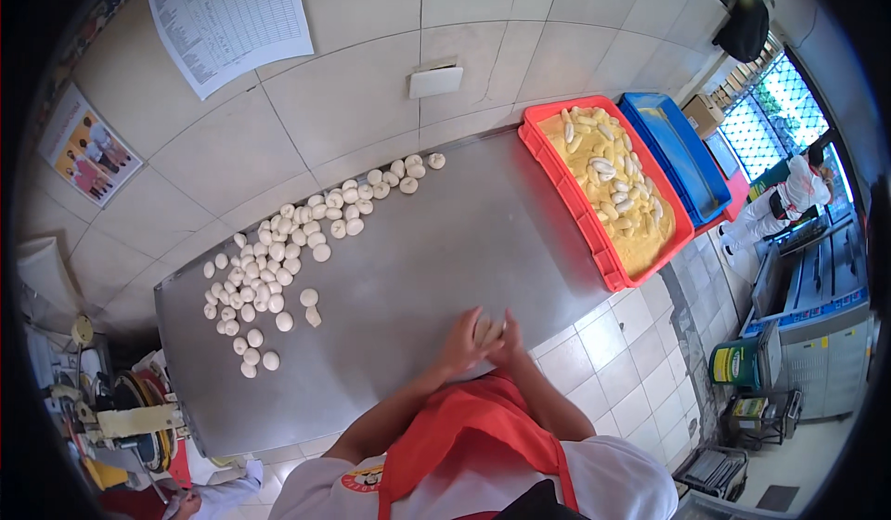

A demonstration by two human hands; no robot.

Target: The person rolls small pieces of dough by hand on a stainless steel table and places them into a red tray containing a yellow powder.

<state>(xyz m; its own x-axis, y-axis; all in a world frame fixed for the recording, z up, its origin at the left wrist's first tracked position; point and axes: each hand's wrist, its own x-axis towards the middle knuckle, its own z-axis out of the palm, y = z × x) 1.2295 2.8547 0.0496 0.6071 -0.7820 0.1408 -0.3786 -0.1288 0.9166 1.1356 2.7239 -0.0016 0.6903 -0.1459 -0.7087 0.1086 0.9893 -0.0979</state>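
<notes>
Close in front of my red apron, at the near edge of the metal table (399,269), both my hands meet around a piece of pale dough (486,332). My left hand (461,344) cups it from the left, and my right hand (509,344) closes on it from the right. The dough shows only in part between the fingers. Many round white dough balls (269,269) lie over the table's left and far side, some touching. Two of them (309,297) sit a little apart, nearer the middle.
A red tray (566,200) of yellow crumbs and long dough pieces stands at the table's right end, beside a blue tray (682,158). A tiled wall (353,102) bounds the far side. A machine (130,418) is at left. One person (789,190) stands far right, another (218,497) lower left.
</notes>
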